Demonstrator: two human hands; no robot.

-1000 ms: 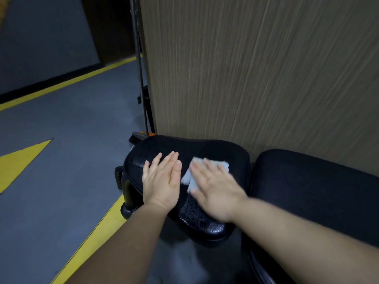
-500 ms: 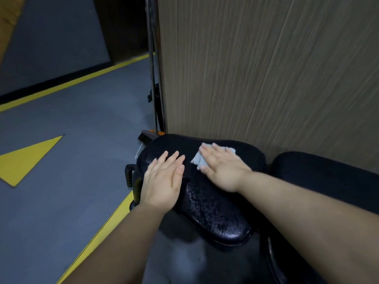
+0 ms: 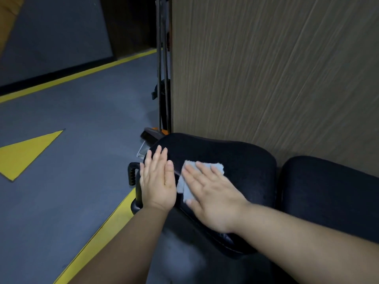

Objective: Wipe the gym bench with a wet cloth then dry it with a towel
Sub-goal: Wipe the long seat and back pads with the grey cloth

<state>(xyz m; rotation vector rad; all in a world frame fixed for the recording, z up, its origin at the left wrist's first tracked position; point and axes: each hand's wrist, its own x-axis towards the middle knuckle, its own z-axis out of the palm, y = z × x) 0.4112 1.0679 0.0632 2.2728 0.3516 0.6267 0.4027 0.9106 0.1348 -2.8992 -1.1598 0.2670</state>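
Fingers flat, the right hand (image 3: 211,199) has dragged the cloth (image 3: 180,186) from the bench's (image 3: 246,171) 12 o'clock edge back to mid-pad, at 3 o'clock of the flat, bracing left hand (image 3: 156,181): wet wiping continues, drying not yet begun.

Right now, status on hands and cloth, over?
Left hand flat on black padded bench seat. Right hand pressing pale grey cloth onto it. No obstruction seen on pad.

Black bench pad (image 3: 235,158) stands against the wood wall (image 3: 266,78); cloth (image 3: 185,182) and both hands lie flat on it.
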